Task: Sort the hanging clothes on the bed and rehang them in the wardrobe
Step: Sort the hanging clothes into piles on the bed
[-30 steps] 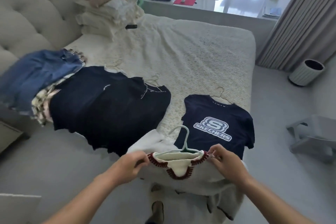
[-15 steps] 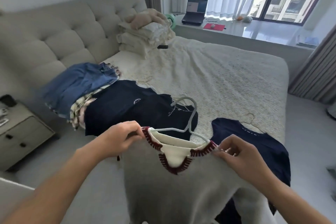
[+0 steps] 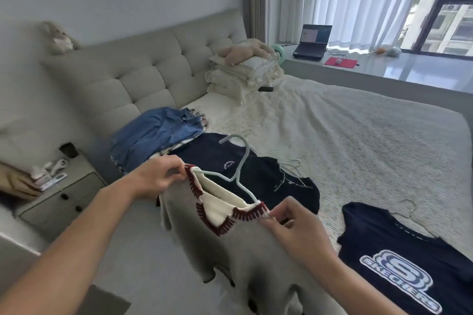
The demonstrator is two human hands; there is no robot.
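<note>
You get bright daylight from the window (image 3: 445,20) at upper right, glare on the ledge (image 3: 414,71) below it, and blur with wide-angle bending toward the left edge.

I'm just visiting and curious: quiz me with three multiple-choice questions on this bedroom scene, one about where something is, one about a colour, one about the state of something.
1. Where does the laptop stand?
A. on the ledge by the window
B. on the bedside cabinet
C. on the bed

2. What colour is the stitched trim on the collar of the grey sweater?
A. yellow
B. dark red
C. green

3. How is the grey sweater being handled?
A. it lies flat on the bed, untouched
B. one hand holds it
C. both hands hold its shoulders, on a hanger

Answers:
1 A: it sits open on the ledge beside the curtains.
2 B: dark red stitches edge the cream collar.
3 C: the left hand and right hand each pinch a shoulder, with the pale hanger inside the collar.
</note>
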